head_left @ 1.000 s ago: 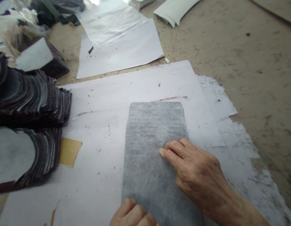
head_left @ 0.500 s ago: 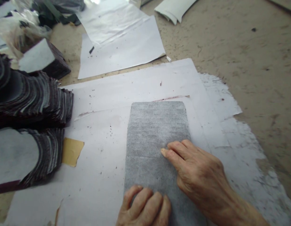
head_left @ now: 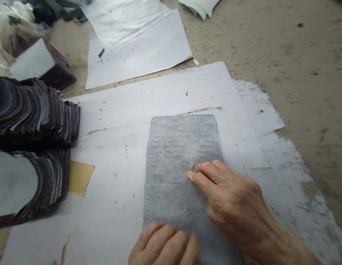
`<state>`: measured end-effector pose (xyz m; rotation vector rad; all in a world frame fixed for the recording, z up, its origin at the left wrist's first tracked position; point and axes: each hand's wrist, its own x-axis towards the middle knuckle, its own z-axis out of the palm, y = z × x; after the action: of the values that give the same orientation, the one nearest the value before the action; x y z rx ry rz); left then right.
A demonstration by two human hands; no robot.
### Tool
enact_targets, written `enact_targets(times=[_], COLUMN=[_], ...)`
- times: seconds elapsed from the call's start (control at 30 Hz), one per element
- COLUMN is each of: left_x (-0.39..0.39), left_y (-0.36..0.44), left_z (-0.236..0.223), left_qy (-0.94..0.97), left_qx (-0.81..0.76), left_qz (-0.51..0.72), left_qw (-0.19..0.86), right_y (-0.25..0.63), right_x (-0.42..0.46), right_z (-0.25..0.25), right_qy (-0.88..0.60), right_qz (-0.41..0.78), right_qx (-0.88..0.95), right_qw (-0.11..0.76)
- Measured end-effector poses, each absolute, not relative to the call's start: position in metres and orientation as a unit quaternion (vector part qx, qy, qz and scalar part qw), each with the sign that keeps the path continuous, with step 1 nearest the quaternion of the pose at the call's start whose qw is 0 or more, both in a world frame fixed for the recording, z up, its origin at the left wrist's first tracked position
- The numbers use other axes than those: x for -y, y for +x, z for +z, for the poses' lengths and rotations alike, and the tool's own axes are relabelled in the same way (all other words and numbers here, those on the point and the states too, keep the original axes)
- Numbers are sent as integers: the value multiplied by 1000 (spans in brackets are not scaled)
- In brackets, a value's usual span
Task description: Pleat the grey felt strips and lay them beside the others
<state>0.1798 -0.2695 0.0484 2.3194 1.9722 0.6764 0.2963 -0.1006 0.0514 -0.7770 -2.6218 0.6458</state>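
fingers [head_left: 202,182] of the right hand [head_left: 237,202] are bent, their tips down on the grey sheet [head_left: 176,147] at its right half, with the thumb side turned toward the left hand [head_left: 165,246]. whether they pinch anything or only press, i cannot tell. the left hand lies lower, at the bottom edge of the view, curled and blurred over the near left part of the sheet; its fingertips are hidden, so i cannot tell if it grips. the grey sheet lies flat, with a faint crease across it and its far corners rounded, on top of the large white paper [head_left: 110,228].

farther left on that paper is a yellowish scrap [head_left: 81,177], touching or just beside the lower stack [head_left: 52,184] of dark-edged layers, which has a pale top. the upper stack [head_left: 44,110] stands just beyond it, and behind that sits a dark block [head_left: 60,70] with a white top, near a crumpled clear bag [head_left: 20,27]. past the large paper lie overlapping white sheets [head_left: 143,59], and beyond them some curved pale pieces [head_left: 201,7]. to the right, torn, stained paper [head_left: 278,176] spreads over the speckled brown tabletop [head_left: 265,44].
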Motion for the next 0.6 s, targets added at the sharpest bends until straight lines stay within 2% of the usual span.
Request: enact_targets(times=[0.07,0.2,0.37,0.6], left_x=[257,248,253,247], left_y=[176,173,173,169], left_z=[44,36,35,38], left_qy=[771,827,820,835], left_qx=[-604,-552,-557,-536], left_qz=[201,108,130,125], left_qw=[-11,21,28,8], right_y=[298,308,321,339], right_x=[101,106,117,136], right_z=[53,57,60,55], right_qy=[-270,-277,-352,-481], right_qz=[236,234,225,222], right_qx=[920,915,889,841], right_qw=[160,178,188,110])
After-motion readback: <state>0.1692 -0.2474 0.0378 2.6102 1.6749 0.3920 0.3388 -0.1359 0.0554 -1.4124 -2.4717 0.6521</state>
